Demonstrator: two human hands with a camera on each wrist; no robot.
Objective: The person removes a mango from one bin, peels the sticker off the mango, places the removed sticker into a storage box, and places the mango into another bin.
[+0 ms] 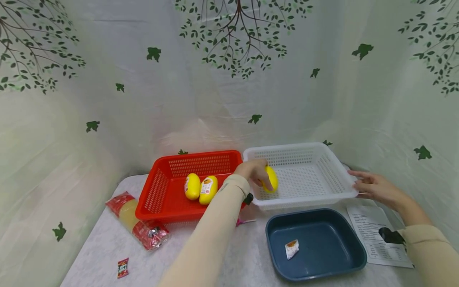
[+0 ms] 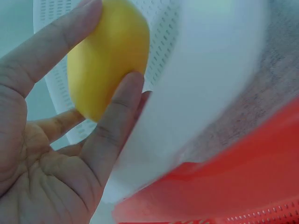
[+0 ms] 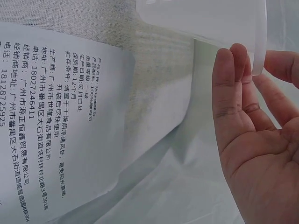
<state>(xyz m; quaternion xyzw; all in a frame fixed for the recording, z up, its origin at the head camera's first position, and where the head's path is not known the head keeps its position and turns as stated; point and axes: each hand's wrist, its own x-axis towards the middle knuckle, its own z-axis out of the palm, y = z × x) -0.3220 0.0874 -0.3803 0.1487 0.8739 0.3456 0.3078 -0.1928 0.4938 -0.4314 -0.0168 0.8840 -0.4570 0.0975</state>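
Note:
My left hand (image 1: 254, 172) holds a yellow egg-shaped container (image 1: 271, 179) over the left end of the white plastic basket (image 1: 299, 200). In the left wrist view, the thumb and fingers pinch the smooth yellow container (image 2: 110, 56) from its sides. At the basket's right end, my right hand (image 1: 376, 189) grips the rim. The right wrist view has fingers on both sides of that white rim (image 3: 259, 42). Two more yellow egg-shaped containers (image 1: 192, 186) with labels lie inside the red basket (image 1: 154, 215), left of my left hand.
A dark blue tray (image 1: 322, 271) with a small white packet (image 1: 292, 249) stands in front of the white basket. Beside it lies a printed sheet or bag (image 1: 380, 239). A red-and-clear bag (image 1: 132, 219) and a small red packet (image 1: 122, 268) lie at the left.

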